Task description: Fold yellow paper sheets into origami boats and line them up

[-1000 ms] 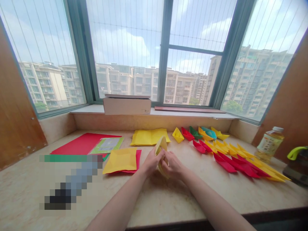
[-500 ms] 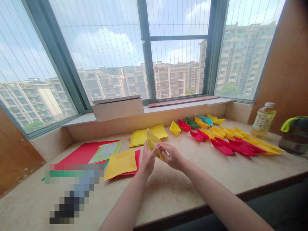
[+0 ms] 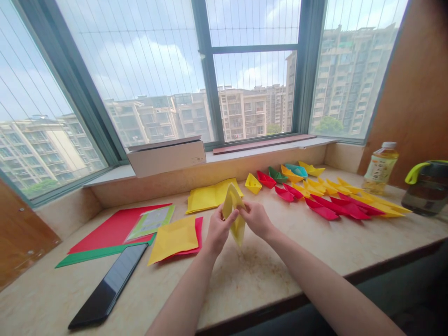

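A folded piece of yellow paper (image 3: 232, 201) stands on edge above the counter, pinched between both hands. My left hand (image 3: 220, 228) grips its left side, thumb on the face towards me. From the right, my right hand (image 3: 257, 218) closes its fingers on the paper's other edge. Behind the paper lies a stack of yellow sheets (image 3: 206, 193), partly hidden by it. To the left of my hands is another yellow sheet (image 3: 178, 238) on top of a red one (image 3: 200, 233). Folded paper boats in several colours, including a yellow boat (image 3: 252, 184), stand in rows to the right.
A black phone (image 3: 108, 289) lies front left. Beyond it are red paper (image 3: 101, 229), green paper (image 3: 87, 256) and a clear packet (image 3: 152, 221). At the right stand a drink bottle (image 3: 381, 168) and a dark jug (image 3: 427, 191). A white box (image 3: 168, 157) sits on the sill.
The folded yellow paper has turned from a leftward tilt to nearly upright and shifted slightly right. Both hands still grip it. The camera view has shifted a little.
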### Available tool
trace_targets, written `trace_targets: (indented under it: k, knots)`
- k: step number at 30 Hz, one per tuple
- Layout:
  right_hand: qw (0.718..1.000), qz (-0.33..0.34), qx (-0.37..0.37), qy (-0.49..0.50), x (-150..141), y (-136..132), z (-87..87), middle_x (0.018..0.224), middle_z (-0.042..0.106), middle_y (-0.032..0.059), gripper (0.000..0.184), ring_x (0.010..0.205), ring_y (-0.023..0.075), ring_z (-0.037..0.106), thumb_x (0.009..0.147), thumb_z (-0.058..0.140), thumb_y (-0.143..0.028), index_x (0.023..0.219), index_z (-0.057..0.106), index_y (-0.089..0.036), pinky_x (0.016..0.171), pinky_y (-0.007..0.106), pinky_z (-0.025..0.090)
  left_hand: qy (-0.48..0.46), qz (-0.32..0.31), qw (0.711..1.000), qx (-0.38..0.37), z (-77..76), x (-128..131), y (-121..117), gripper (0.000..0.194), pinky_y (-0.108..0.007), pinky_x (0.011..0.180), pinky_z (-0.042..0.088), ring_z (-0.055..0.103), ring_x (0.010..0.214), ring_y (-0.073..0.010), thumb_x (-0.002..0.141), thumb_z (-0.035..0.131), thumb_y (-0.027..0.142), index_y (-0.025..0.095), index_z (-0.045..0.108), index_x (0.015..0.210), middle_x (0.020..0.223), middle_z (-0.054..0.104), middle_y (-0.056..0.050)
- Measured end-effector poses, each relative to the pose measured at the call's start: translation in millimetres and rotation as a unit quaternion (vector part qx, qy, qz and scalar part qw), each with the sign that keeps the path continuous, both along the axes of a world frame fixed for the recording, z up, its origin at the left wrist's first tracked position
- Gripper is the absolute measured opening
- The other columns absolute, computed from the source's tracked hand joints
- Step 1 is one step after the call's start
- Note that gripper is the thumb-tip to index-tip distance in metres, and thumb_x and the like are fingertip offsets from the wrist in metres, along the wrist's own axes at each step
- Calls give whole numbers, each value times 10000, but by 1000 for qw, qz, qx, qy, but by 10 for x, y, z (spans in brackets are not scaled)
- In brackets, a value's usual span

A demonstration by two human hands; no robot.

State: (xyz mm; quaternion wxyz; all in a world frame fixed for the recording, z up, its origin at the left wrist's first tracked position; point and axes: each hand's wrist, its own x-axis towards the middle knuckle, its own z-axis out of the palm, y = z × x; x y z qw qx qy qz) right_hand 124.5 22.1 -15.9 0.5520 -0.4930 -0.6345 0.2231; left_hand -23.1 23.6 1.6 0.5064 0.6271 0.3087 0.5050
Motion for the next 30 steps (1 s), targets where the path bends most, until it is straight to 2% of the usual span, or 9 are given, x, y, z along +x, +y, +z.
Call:
trace_targets:
  k: [7,10,13,17,22,26,30]
  knots:
    - [1000,-28,-9,4,30,14,-12,617,615,6,271,569,148,531,865,524,-346,696,628,-161,515,235,331,-23,-53,998,18,-16,1,-24,536,-378,1041,422,549,1249,-291,821,692,452,212,622,1295,1252,682,-85]
    - [1000,-23,-13,16,38,44,-23,606,594,5,312,558,145,515,874,496,-382,687,607,-158,504,235,333,-55,-68,996,-9,-37,-6,-27,512,-369,1021,447,581,1211,-266,887,597,494,220,605,1319,1222,694,-79]
    - [999,-16,-15,26,37,77,-38,618,594,6,316,561,142,512,873,475,-384,696,603,-155,507,231,349,-83,-51,994,-51,-90,-17,6,528,-349,940,502,641,1108,-245,907,529,556,216,613,1302,1138,724,-81]
    - [999,-25,-14,21,18,80,-50,603,576,-5,309,556,134,502,866,486,-377,671,590,-159,500,223,325,-102,-44,992,-63,-131,-17,49,499,-326,916,511,655,1072,-238,881,587,538,222,636,1263,1106,734,-77]
    - [999,-53,-9,-5,-9,22,-32,571,550,-18,284,537,126,490,853,505,-349,646,576,-168,490,220,292,-97,-76,992,-30,-74,36,10,575,-332,996,456,581,1202,-257,850,675,429,233,534,1372,1328,627,-87]
    - [997,-73,-8,-26,-18,-10,-11,582,579,-12,259,541,129,512,849,499,-319,654,584,-172,496,221,295,-67,-35,997,-23,-76,52,23,522,-322,997,435,589,1175,-246,830,685,358,205,577,1317,1289,647,-92]
    - [995,-86,-8,-40,-16,-17,-9,576,582,-14,255,526,128,510,851,488,-306,651,580,-176,497,224,293,21,22,999,-25,-147,27,89,346,-293,836,474,646,967,-228,844,599,369,166,697,1107,1060,729,-81]
